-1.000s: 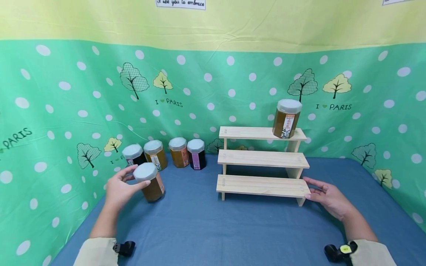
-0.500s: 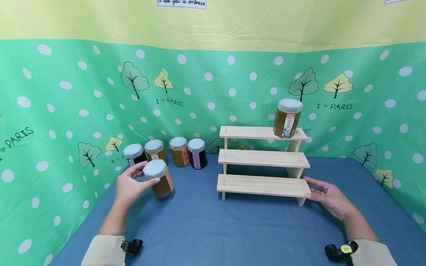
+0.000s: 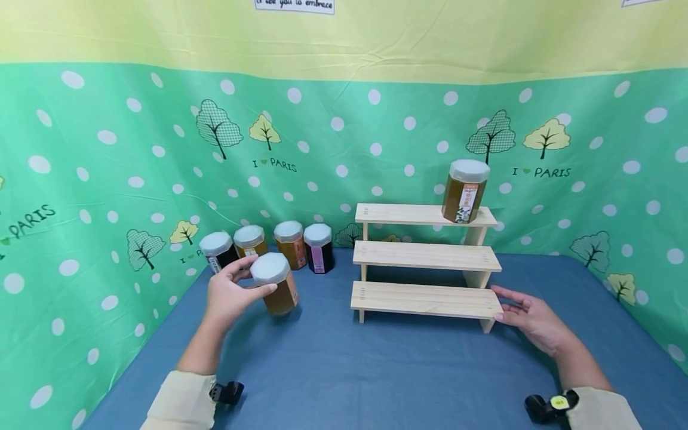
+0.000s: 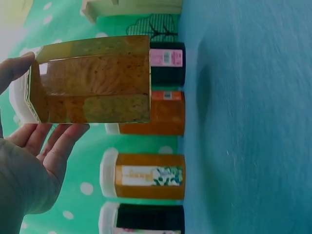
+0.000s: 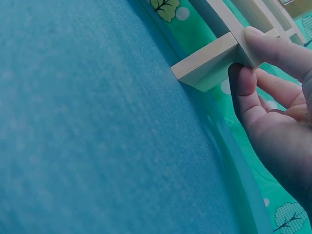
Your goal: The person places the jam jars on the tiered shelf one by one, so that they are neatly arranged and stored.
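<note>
My left hand [image 3: 231, 298] grips an amber jar [image 3: 282, 295] near its white lid, thumb on one side and fingers on the other. In the left wrist view that jar [image 4: 92, 83] hangs over the blue cloth, a shadow below it. At the right, my right hand [image 3: 532, 319] pinches the end of the lowest step of a three-step wooden rack [image 3: 424, 298]. Close up in the right wrist view, the step's end [image 5: 248, 51] sits between its fingertips. Another amber jar [image 3: 464, 194] with a white and orange label stands on the rack's top step, at its right end.
Behind my left hand, several lidded jars stand in a row: a dark jar [image 3: 217, 254], a golden jar [image 3: 251, 240], an orange-brown jar [image 3: 290, 245] and a dark jar with a purple label [image 3: 319, 249]. A green dotted curtain [image 3: 365, 143] hangs behind the blue cloth [image 3: 344, 376].
My left hand has carried the amber jar to the right and slightly away from me, toward the rack. The right hand keeps its hold on the rack's lowest step.
</note>
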A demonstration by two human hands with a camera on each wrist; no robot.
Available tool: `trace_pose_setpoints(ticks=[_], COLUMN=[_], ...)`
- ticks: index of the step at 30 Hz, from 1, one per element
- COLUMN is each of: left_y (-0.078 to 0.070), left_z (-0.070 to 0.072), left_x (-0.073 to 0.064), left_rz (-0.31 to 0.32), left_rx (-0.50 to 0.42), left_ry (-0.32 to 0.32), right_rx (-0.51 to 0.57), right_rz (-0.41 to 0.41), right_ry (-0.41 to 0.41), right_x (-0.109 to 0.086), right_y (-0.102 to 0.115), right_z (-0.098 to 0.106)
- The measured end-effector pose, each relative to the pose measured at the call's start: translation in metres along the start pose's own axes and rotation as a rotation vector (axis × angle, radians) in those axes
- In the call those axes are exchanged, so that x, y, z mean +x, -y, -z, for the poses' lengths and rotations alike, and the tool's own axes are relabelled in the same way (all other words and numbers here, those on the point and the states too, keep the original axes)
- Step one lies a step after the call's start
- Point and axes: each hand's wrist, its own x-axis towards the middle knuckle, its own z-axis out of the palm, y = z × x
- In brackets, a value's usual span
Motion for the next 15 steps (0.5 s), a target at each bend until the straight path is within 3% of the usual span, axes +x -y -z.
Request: trace_pose_setpoints(ticks=[15], left_y=[-0.017], left_z=[-0.017], left_x=[0.008], left_rz=[-0.046], left_rx=[0.027], left_ry=[0.027], right_rx=[0.008], right_rz=[-0.007], right_ry=[-0.004], right_x=[0.0], right_y=[-0.001], right_z=[0.0])
